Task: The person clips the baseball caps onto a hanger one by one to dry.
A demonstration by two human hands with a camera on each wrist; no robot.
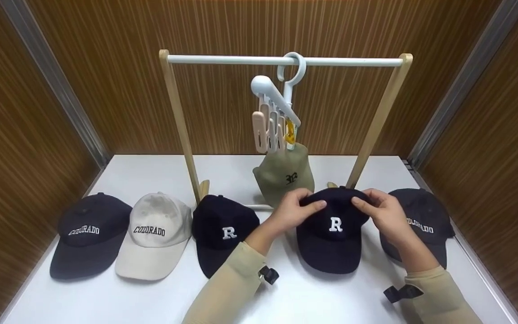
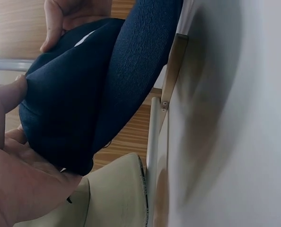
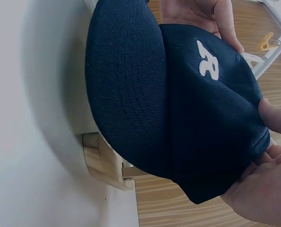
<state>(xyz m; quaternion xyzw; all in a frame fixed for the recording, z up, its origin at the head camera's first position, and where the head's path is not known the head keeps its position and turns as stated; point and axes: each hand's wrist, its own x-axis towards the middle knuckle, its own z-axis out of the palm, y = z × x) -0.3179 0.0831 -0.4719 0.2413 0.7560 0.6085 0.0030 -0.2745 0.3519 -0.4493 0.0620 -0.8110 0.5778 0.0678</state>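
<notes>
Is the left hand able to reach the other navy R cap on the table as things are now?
Probably yes, once it lets go. The left hand now grips the navy R cap together with the right hand. The second R cap lies just beside its forearm, with nothing between them.

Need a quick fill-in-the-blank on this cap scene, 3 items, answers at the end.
1. Both the left hand and the right hand hold the navy cap that bears the white letter ____.
2. The olive cap hangs from a clip on the white ____, hooked over the rack's rail.
3. The cream cap on the table reads ____.

Answers: R; hanger; COLORADO
</notes>
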